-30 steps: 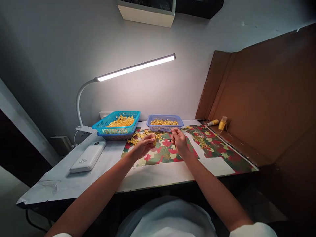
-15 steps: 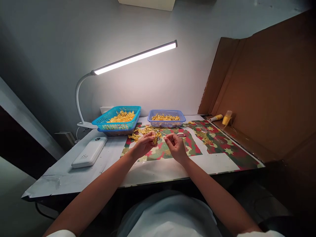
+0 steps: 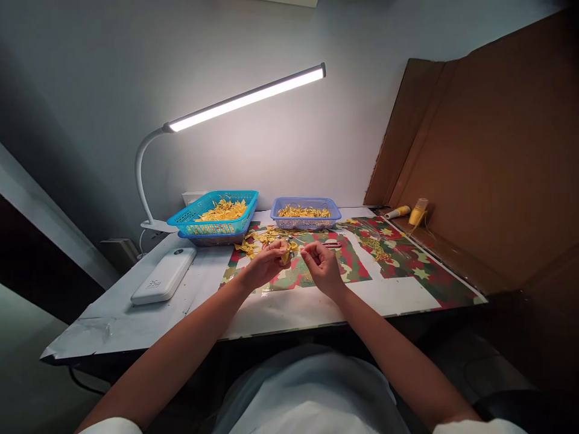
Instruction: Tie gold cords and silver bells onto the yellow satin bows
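My left hand [image 3: 263, 266] pinches a yellow ribbon bow [image 3: 285, 257] between thumb and fingers above the table. A small shiny silver piece [image 3: 291, 254], perhaps a bell, sits at the bow's right edge. Just to the right, my right hand [image 3: 324, 266] has thumb and forefinger pressed together. Whatever lies in that pinch is too small to make out. Behind my hands, loose yellow ribbon pieces [image 3: 248, 247] lie on the camouflage-patterned sheet [image 3: 289, 281]. A slim red tool [image 3: 333, 245] rests beyond my right hand.
A turquoise basket [image 3: 181, 220] of yellow bows stands at back left, stacked on another basket. Beside it is a purple basket [image 3: 306, 223] holding yellow pieces. A white power bank [image 3: 165, 276] lies left, under a lit lamp [image 3: 248, 99]. Thread spools [image 3: 417, 212] stand by cardboard [image 3: 479, 150] at right.
The view has shifted slightly. Both hands keep nearly the same place and the same pinches, and the silver piece beside the bow has turned a little.
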The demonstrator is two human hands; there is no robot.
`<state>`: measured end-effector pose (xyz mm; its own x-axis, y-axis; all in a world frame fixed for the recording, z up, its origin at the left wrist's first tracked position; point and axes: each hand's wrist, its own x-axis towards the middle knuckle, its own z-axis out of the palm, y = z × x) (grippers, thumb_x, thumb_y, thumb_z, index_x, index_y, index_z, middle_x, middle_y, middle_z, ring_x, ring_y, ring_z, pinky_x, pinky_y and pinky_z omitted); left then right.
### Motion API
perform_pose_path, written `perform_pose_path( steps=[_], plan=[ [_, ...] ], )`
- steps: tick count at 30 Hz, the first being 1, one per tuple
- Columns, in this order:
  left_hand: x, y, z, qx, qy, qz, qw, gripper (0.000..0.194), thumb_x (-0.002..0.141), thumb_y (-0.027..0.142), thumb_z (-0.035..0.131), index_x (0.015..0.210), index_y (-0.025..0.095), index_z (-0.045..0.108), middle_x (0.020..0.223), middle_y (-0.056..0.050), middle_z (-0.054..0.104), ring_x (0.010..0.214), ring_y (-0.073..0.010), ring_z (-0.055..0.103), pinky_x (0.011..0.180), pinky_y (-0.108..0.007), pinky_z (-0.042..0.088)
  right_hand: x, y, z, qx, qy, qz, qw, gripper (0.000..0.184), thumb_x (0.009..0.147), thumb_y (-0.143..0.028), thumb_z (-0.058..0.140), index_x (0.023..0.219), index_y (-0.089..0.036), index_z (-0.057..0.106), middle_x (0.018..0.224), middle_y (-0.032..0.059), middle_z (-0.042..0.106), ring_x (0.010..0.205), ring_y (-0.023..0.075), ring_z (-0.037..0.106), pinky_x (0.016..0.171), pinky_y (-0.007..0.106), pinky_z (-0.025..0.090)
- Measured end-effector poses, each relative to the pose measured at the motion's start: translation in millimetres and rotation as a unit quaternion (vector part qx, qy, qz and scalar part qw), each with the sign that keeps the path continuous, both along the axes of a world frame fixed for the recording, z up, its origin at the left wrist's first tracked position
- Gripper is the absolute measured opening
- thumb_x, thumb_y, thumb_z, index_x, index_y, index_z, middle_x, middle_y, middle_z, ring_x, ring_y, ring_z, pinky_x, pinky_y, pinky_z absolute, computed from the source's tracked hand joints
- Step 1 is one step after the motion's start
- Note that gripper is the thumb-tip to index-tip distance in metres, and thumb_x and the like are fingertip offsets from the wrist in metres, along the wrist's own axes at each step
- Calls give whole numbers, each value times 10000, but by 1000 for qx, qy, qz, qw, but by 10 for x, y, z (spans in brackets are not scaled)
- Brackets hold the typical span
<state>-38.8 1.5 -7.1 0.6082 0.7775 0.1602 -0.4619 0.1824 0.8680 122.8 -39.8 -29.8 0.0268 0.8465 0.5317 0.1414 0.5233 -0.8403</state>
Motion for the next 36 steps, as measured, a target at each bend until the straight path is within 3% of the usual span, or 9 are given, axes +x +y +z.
perform_pose_path(
  steps=[7,13,19,25,36],
  plan=[
    [1,4,-16,-14,9,-14,1000,118,682,193,637,693,162,523,492,58,369,456,-68,313,485,-210,277,11,-36,36,25,-53,-29,998,183,863,-340,543,741,-210,500,534,-66,356,467,87,311,475,241,245],
    [-6,14,-2,-27,25,-14,999,177,680,179,611,607,168,451,485,59,354,443,-65,322,476,-198,292,64,0,5,128,-147,-72,978,140,885,-278,508,767,-202,509,538,-63,396,452,83,334,467,230,267],
    [-6,37,-14,-43,35,-9,998,160,668,166,597,608,168,449,476,75,323,411,-53,290,446,-186,273,104,29,-25,197,-225,-100,949,122,913,-240,468,812,-200,524,621,-24,526,477,91,407,487,223,322],
    [2,38,-28,-50,52,7,997,75,649,148,580,645,157,506,458,90,303,390,-44,246,428,-177,255,101,18,-20,215,-261,-115,934,130,924,-210,451,815,-192,520,641,-9,551,493,95,436,500,217,342],
    [5,37,-29,-57,54,21,997,131,663,142,559,613,171,442,473,89,289,386,-39,237,425,-173,254,111,40,-34,206,-277,-121,931,119,917,-205,454,821,-190,522,644,-1,565,506,106,470,516,219,363]
  ],
)
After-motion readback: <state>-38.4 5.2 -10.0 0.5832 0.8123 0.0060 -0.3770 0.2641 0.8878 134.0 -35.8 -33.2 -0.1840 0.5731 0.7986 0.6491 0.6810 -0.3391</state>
